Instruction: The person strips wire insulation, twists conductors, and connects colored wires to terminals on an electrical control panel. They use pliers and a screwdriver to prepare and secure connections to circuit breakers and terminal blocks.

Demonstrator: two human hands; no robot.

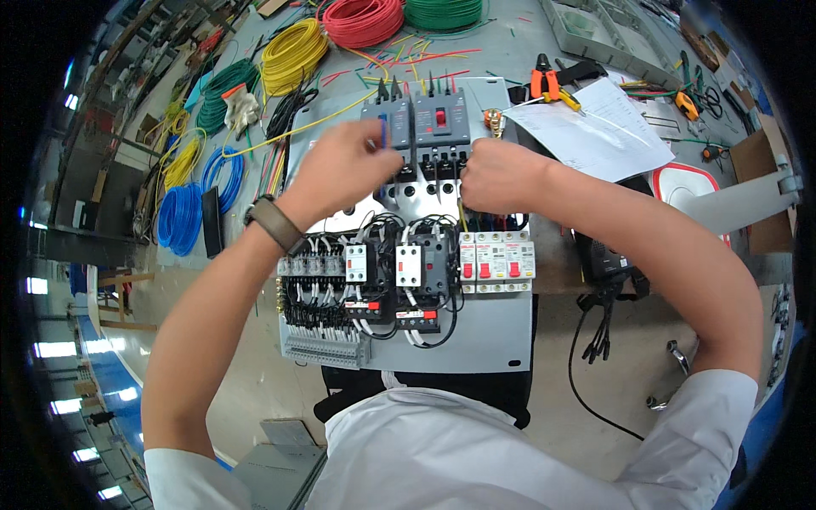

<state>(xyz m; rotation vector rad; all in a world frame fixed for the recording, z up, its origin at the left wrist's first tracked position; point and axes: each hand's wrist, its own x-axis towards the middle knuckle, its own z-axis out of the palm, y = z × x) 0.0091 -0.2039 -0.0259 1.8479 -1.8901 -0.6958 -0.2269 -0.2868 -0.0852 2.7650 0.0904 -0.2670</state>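
Observation:
My left hand (344,166), a little blurred, is curled above the left grey moulded-case circuit breaker (398,117). A dark bluish thing shows at its fingertips, too smeared to name. Just right of the second breaker (441,117), which has a red toggle, my right hand (506,176) is closed in a fist. From under that fist a thin yellow wire (462,218) runs down toward the small white breakers (496,260) with red levers. Two contactors (409,265) and a row of relays (316,265) sit lower on the grey mounting plate (484,340).
Coils of yellow (293,57), red (363,19), green and blue wire (180,221) lie left and behind. Wire offcuts are scattered at the back. Orange-handled pliers (544,79) rest by paper sheets (591,127) on the right. A grey compartment tray (608,34) stands far right.

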